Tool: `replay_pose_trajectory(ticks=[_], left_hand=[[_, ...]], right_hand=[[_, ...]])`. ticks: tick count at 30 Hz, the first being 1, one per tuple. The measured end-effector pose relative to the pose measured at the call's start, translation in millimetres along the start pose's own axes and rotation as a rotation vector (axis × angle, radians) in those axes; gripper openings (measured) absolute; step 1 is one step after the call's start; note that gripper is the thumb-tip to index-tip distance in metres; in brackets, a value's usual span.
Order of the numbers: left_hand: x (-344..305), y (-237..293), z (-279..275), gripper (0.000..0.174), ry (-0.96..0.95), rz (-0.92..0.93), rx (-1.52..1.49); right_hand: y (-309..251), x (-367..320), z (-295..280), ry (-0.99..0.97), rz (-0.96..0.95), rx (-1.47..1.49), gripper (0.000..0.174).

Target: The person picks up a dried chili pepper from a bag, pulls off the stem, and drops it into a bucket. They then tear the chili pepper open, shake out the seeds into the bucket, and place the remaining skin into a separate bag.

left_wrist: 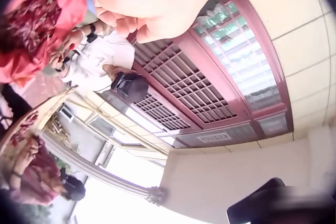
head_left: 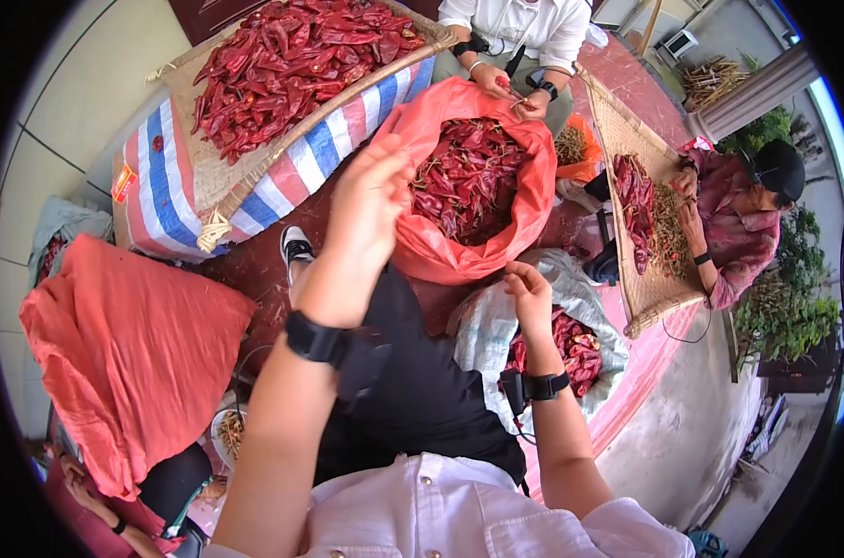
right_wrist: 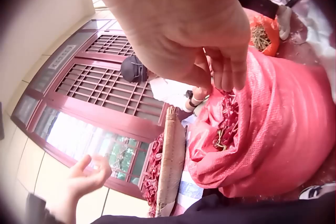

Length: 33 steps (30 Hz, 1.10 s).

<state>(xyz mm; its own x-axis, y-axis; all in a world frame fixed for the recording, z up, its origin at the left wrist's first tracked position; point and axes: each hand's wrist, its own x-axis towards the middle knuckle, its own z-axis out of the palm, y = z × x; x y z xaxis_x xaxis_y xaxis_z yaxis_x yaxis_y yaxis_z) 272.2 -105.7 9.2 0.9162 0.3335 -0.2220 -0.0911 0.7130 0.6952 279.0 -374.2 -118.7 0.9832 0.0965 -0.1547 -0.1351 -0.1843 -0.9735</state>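
My left hand (head_left: pixel 371 200) is raised at the left rim of a wide red woven sack (head_left: pixel 519 244), its fingers loosely bent and nothing between them. The right wrist view also shows this left hand (right_wrist: pixel 90 178) in the air. Dried red chili peppers with stems (head_left: pixel 468 172) fill the sack. My right hand (head_left: pixel 531 296) hovers beside the sack's near right rim, above a pale sack (head_left: pixel 482 325) of chilies. Seen from the right wrist, the fingers of that right hand (right_wrist: pixel 194 40) hang loosely bent over the red sack's opening, with no pepper showing in them.
Chilies (head_left: pixel 292 70) lie heaped on a woven mat (head_left: pixel 194 139) over a striped cover at upper left. A person in white (head_left: pixel 543 37) handles peppers across the sack. Another person (head_left: pixel 738 223) works at a wicker tray (head_left: pixel 664 302) on the right. A full red sack (head_left: pixel 133 344) stands at left.
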Motion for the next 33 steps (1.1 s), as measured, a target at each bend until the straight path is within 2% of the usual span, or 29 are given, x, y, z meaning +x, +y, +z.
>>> replay_pose_trajectory(ticks=[3,5,7,8,9,11,12,14,15,18,19,21,27,30,33], left_hand=[[25,-56,12,0.019,0.112,-0.088,0.003],[32,-79,-7,0.018,0.313,-0.268,0.102],[31,-72,-6,0.019,0.291,-0.268,-0.034],[33,-68,-6,0.018,0.271,-0.169,-0.023],[39,-68,-9,0.026,0.280,-0.082,0.011],[45,-65,-15,0.025,0.371,-0.051,0.029],[45,-63,-14,0.023,0.419,-0.085,0.002],[48,-64,-14,0.023,0.427,-0.087,-0.007],[50,-65,-15,0.022,0.434,-0.084,-0.017],[55,-67,-14,0.018,0.425,-0.071,-0.048],[56,-67,-12,0.018,0.425,-0.060,-0.057],[58,-67,-9,0.019,0.434,-0.067,-0.065],[68,-67,-3,0.017,0.424,-0.096,-0.114],[67,-67,3,0.016,0.415,-0.123,-0.119],[66,-67,4,0.017,0.410,-0.138,-0.113]], right_hand=[[-10,15,13,-0.092,-0.075,-0.064,0.021],[-14,28,23,-0.115,-0.071,-0.077,0.022],[-17,40,32,-0.189,-0.133,-0.246,0.023],[-9,51,37,-0.226,-0.142,-0.268,0.026],[2,63,43,-0.223,-0.138,-0.269,0.026],[18,86,58,-0.241,-0.150,-0.388,0.045],[19,96,65,-0.240,-0.146,-0.389,0.045],[18,117,79,-0.206,-0.205,-0.608,0.082],[14,128,84,-0.206,-0.204,-0.605,0.082],[-5,158,98,-0.238,-0.182,-0.950,0.122],[-11,165,102,-0.237,-0.182,-0.951,0.122],[-25,177,109,-0.354,-0.079,-1.252,0.124],[-21,189,138,-0.465,-0.028,-1.265,0.130],[-3,185,159,-0.417,-0.083,-1.310,0.131],[-3,198,155,-0.368,-0.055,-1.305,0.129]])
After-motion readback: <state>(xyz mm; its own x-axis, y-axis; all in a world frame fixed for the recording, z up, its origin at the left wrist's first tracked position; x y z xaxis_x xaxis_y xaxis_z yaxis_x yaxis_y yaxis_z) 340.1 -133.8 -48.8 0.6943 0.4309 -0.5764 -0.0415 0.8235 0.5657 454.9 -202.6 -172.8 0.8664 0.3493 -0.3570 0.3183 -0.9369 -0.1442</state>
